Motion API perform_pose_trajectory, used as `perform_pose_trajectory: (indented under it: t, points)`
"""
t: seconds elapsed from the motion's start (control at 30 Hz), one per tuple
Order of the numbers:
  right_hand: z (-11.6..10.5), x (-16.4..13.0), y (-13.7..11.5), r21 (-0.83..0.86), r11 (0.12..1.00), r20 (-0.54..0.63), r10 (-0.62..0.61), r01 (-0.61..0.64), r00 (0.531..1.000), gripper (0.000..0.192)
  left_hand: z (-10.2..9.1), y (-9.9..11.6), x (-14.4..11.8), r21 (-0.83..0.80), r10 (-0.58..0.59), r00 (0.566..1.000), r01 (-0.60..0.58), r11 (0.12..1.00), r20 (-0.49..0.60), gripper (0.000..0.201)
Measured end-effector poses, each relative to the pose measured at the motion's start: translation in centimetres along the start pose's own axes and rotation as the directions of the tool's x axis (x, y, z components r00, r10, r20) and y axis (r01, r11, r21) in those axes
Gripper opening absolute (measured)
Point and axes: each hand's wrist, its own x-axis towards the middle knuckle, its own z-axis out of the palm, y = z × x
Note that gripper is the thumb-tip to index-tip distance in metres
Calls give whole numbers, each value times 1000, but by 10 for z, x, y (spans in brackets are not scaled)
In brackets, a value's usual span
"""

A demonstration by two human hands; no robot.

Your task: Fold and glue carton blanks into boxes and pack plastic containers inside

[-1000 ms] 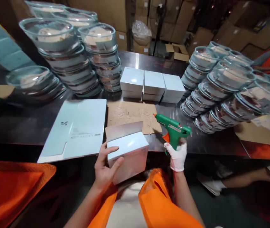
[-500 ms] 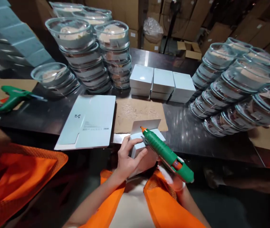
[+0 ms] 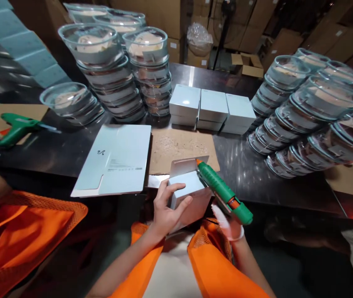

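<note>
My left hand (image 3: pixel 168 209) grips a small white box (image 3: pixel 192 198) at its left side, thumb and fingers spread round the near corner. The box's far flap (image 3: pixel 184 164) stands raised. In my right hand (image 3: pixel 228 223), which wears a white covering, is a green hot glue gun (image 3: pixel 223 190) with an orange nozzle. Its tip is at the upper edge of the raised flap; whether it touches cannot be made out. The gun's body hides most of my right fingers. Beyond the box lies a piece of cardboard (image 3: pixel 182 142) with dried marks on it.
Flat white box blanks (image 3: pixel 123 155) lie to the left. Three closed white boxes (image 3: pixel 212 105) stand in a row behind the cardboard. Stacks of clear round tubs (image 3: pixel 108 74) rise at left, more tubs (image 3: pixel 307 111) at right. Another green glue gun (image 3: pixel 18 128) rests far left, near an orange-clad person.
The glue gun has moved right along the raised flap, its tip now near the flap's right end. The box top looks flatter, and my left hand keeps its hold.
</note>
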Motion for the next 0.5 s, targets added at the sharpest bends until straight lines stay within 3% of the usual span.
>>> perform_pose_trajectory:
  t: [0.17, 0.33, 0.4, 0.5]
  points:
    - [-6, 1, 14, -22, 999, -139, 27, -30, 990, 35, -1, 0, 0, -42, -53, 998, 54, 998, 18, 25]
    - [-15, 13, 5, 139, 970, -250, 229, -199, 941, 36, -8, -2, -1, -73, -151, 989, 149, 986, -11, 25]
    - [-18, 29, 0, 191, 952, -255, 283, -239, 925, 42, -12, -3, 0, -81, -211, 977, 208, 975, -30, 26]
    - [-18, 65, -2, 244, 906, -129, 385, -347, 914, 51, -16, -4, 3, -121, -283, 959, 279, 953, -21, 28]
